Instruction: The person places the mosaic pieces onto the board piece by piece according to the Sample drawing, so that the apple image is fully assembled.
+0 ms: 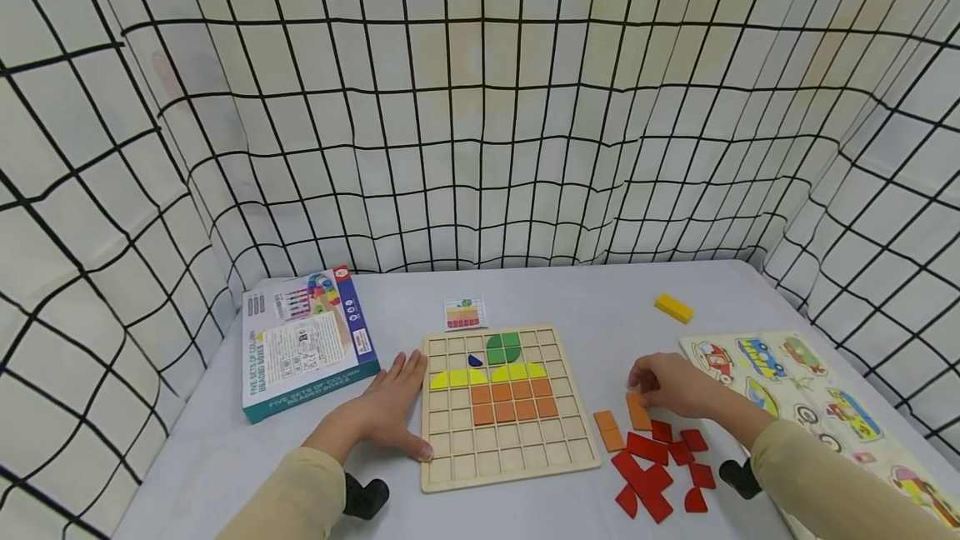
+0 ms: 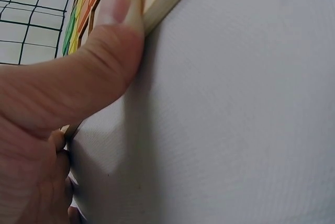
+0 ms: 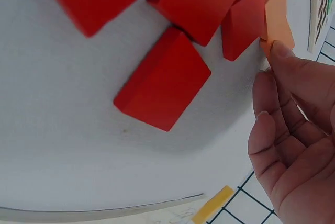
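"Grid board (image 1: 513, 462): where is it set, and how is it steadied?"

"It is laid flat on the white table (image 1: 405, 307), between the two hands. Its left side is touched by the left hand (image 1: 390, 407), which is spread wide, with the thumb laid on the rim. By the right hand (image 1: 671, 382), one end of an orange piece (image 1: 639, 412) is pinched."

"What could go wrong?"

"The board could be pushed askew if the thumb were pressed sideways. The orange piece could be dropped, being gripped only at its end. The red pieces (image 1: 647, 447), close beside it, could be scattered if they were brushed by the fingers."

"And the counts?"

"Two orange pieces are seen off the board, the pinched one included. About ten red pieces are counted; with some touching, exactness cannot be promised. On the board, eight orange squares (image 1: 505, 412) are set in two rows of four, below two yellow runs (image 1: 458, 377), one blue piece (image 1: 475, 361) and one green shape (image 1: 503, 347). One yellow block (image 1: 673, 308), one picture card (image 1: 465, 314), one box (image 1: 307, 344) and one puzzle board (image 1: 798, 390) are also laid out."
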Demonstrator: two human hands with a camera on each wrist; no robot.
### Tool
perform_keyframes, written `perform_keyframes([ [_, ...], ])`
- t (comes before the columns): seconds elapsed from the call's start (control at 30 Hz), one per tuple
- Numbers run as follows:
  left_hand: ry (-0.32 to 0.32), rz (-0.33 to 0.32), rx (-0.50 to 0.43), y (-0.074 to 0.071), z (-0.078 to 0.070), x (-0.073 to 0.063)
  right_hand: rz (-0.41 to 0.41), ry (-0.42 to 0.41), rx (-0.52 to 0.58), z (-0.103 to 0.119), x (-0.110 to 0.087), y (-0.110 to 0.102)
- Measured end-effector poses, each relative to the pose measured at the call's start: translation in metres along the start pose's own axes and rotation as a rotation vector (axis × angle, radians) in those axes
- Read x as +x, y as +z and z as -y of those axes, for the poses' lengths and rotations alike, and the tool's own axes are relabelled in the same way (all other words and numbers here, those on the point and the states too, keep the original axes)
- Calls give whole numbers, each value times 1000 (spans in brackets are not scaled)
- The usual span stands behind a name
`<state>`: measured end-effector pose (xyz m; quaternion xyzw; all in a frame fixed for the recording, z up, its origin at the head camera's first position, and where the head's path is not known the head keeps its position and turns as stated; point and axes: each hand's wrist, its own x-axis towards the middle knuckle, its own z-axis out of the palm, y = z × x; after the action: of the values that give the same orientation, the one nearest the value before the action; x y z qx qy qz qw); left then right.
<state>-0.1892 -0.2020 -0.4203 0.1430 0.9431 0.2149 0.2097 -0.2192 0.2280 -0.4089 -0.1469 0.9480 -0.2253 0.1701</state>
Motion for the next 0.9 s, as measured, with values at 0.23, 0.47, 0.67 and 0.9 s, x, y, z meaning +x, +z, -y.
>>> perform_keyframes([
  [0.23, -6, 1, 3, 0, 1, 0, -48, -76, 9, 4, 6, -2],
  [0.47, -7, 7, 5, 0, 1, 0, -95, -156, 152, 35, 28, 5],
  [0.67, -8, 1, 6, 1, 1, 0, -75, -298, 172, 77, 52, 24],
  [0.9, -7, -2, 12, 1, -1, -1, -7, -323, 178, 132, 72, 53],
])
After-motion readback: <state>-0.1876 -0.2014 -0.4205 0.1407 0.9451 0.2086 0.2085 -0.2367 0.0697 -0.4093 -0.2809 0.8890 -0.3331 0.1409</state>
